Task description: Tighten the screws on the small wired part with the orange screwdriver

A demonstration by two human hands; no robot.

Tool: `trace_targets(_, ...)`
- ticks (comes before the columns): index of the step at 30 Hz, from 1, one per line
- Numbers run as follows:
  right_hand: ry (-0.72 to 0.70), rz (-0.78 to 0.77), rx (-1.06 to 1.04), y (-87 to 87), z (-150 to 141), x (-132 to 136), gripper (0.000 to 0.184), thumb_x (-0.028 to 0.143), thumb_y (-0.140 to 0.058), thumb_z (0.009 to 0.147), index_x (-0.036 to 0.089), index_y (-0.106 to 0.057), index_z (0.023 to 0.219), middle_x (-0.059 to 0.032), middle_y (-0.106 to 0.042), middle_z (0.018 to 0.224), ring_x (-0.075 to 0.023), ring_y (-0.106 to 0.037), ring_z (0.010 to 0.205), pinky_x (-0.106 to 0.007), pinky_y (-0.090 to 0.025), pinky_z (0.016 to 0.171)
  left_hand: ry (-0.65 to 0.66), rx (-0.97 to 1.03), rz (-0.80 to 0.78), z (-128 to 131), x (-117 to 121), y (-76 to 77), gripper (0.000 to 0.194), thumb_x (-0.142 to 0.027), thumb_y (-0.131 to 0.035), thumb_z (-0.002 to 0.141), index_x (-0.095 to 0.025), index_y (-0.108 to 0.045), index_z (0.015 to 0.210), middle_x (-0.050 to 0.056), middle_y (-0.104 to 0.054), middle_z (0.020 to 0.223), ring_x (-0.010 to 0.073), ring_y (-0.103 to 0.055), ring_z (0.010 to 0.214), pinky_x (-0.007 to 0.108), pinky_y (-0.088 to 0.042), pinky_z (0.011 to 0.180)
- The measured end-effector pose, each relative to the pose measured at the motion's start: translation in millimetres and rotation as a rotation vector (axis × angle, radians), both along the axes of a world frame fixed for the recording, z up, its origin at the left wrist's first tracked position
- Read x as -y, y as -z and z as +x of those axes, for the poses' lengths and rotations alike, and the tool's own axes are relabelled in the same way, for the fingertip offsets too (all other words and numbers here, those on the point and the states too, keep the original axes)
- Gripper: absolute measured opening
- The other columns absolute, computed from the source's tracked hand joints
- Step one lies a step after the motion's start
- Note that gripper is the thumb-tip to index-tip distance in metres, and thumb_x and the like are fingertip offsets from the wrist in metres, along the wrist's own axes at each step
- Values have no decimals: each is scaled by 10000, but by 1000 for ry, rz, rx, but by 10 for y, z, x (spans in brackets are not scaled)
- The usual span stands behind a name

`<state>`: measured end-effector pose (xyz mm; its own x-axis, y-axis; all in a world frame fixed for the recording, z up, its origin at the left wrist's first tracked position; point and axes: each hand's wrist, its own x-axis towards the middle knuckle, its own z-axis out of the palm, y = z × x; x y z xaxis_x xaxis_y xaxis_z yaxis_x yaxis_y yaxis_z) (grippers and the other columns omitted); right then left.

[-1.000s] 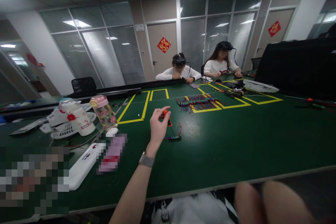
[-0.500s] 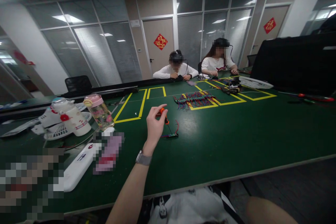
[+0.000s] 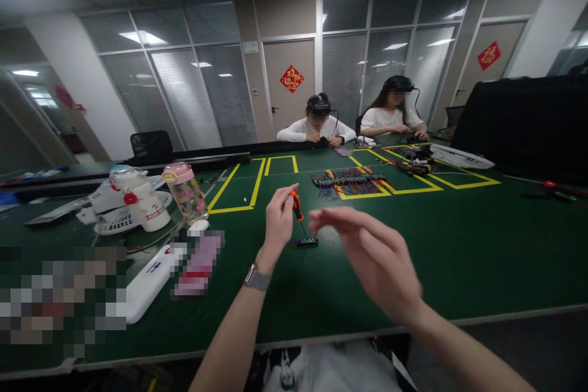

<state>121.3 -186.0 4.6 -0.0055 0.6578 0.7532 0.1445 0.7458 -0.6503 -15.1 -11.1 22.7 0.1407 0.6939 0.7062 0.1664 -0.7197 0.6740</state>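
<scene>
Near the middle of the frame, the left hand (image 3: 279, 220) has its fingers closed around the top of an orange-and-black screwdriver (image 3: 297, 205), which leans with its shaft pointing down to a small green circuit board (image 3: 308, 242) on the dark green counter (image 3: 413, 263). Whether the tip touches the board is too small to tell. Right of centre, the right hand (image 3: 381, 257) is raised over the counter, its fingers extended and grasping nothing (they are slightly blurred), their tips near the board's red wire. Above and to the right of the hands, a cluster of wired boards (image 3: 350, 182) lies partly across yellow tape outlines. At the left of the frame stand a pink-lidded bottle (image 3: 186, 192) and a white jug (image 3: 147, 205). Two people wearing head-mounted gear sit at the far side, upper right of centre.
</scene>
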Motion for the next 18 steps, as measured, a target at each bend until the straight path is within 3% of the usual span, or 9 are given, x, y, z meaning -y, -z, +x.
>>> trace_targets(3, 124, -65, 150, -31, 205, -911, 210, 284, -500, 921, 193, -659, 1024, -79, -668, 1026, -231, -607, 994, -398, -465, 903, 25, 3, -19, 2, -14, 11, 300, -220, -414, 934, -203, -616, 1155, 72, -628, 1153, 182, -606, 1055, 323, -463, 931)
trace_targets(6, 148, -182, 386, 281, 354, -1399, 215, 268, -604, 841, 168, -657, 1023, -82, -665, 961, -214, -613, 892, -377, -477, 841, 62, 17, -42, 11, -17, 15, 291, -235, -425, 937, -201, -608, 1160, 81, -628, 1166, 187, -617, 1068, 325, -469, 940)
trace_targets(10, 96, -256, 615, 651, 396, -1489, 320, 257, -714, 740, 181, -661, 1047, -72, -643, 966, -221, -582, 928, -379, -454, 867, 129, 71, -72, 29, -30, 23, 279, -242, -433, 938, -190, -610, 1148, 93, -623, 1163, 188, -638, 1040, 321, -498, 910)
trace_targets(15, 119, -300, 659, 670, 338, -1546, 122, 201, -708, 737, 174, -704, 856, -50, -632, 875, -184, -581, 820, -342, -448, 814, 166, 71, -70, 58, -23, 17, 267, -241, -444, 933, -191, -610, 1136, 83, -628, 1083, 166, -656, 944, 292, -529, 836)
trace_targets(18, 122, -324, 629, 657, 317, -1588, 75, 176, -696, 736, 167, -705, 810, -39, -629, 821, -164, -574, 755, -303, -452, 744, 123, 26, -8, 78, 18, 0, 227, -245, -501, 907, -199, -635, 1085, 61, -611, 1004, 150, -636, 884, 257, -532, 768)
